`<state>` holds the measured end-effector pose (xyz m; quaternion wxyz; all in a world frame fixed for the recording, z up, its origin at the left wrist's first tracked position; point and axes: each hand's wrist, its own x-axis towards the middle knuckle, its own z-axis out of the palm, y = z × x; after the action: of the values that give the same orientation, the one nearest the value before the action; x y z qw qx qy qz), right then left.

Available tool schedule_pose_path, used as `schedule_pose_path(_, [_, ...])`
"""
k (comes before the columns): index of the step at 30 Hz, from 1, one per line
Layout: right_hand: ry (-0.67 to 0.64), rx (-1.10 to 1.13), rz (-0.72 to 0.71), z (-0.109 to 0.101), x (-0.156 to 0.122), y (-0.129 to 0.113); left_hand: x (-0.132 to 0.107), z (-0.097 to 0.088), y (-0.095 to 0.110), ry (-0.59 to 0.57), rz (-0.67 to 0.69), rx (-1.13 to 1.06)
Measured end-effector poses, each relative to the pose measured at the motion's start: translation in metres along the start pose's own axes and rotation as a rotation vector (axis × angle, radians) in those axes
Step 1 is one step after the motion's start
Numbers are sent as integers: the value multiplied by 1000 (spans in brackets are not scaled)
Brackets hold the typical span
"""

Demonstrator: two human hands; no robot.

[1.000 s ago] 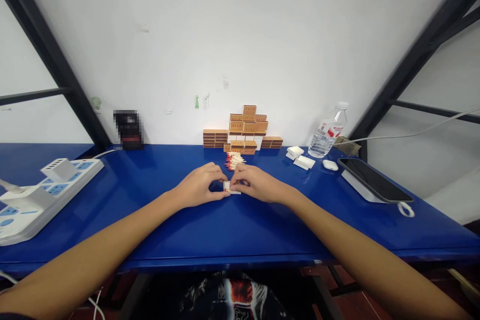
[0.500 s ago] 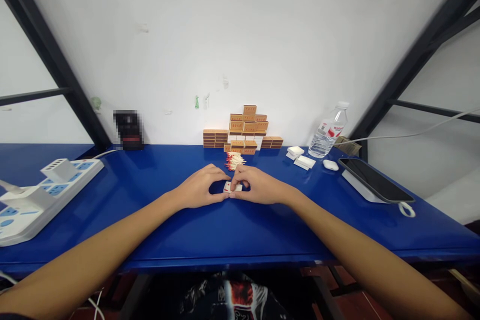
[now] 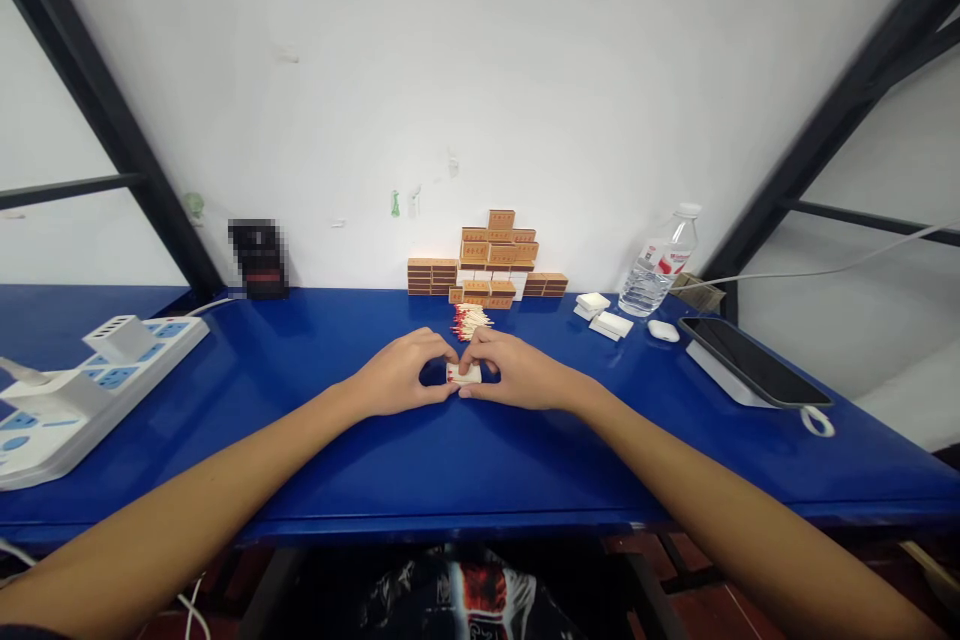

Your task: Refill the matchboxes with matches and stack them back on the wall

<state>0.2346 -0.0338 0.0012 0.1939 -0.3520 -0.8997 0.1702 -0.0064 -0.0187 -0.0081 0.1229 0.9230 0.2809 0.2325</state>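
A small white matchbox tray (image 3: 470,375) lies on the blue desk between my hands, with red match heads showing at its left end. My left hand (image 3: 401,375) holds the tray's left side, thumb in front and fingers behind. From the right, my right hand (image 3: 517,372) curls over it, thumb at the front edge and a bent finger pressing inside. Just behind the hands is a pile of loose red-tipped matches (image 3: 471,322). Brown matchboxes (image 3: 499,252) are stacked against the wall farther back.
White matchbox trays (image 3: 611,324) lie to the right, beside a water bottle (image 3: 656,265) and a white earphone case (image 3: 663,331). A phone (image 3: 754,360) rests at the far right. On the left is a power strip (image 3: 142,370) with plugs; a pixelated dark object (image 3: 259,260) stands behind.
My right hand's bent finger has shifted slightly left over the tray. The match heads inside now show differently at the left end. Both hands otherwise stay in place.
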Motion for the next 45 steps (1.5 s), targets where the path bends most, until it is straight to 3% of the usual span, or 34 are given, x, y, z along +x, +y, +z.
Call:
schedule_pose_path(31, [19,82,72,3,-1,1,1,-1,2,-6,-53,21])
schedule_pose_path(45, [16,65,24,1,-1,0,0,-2,3,-15,-64,23])
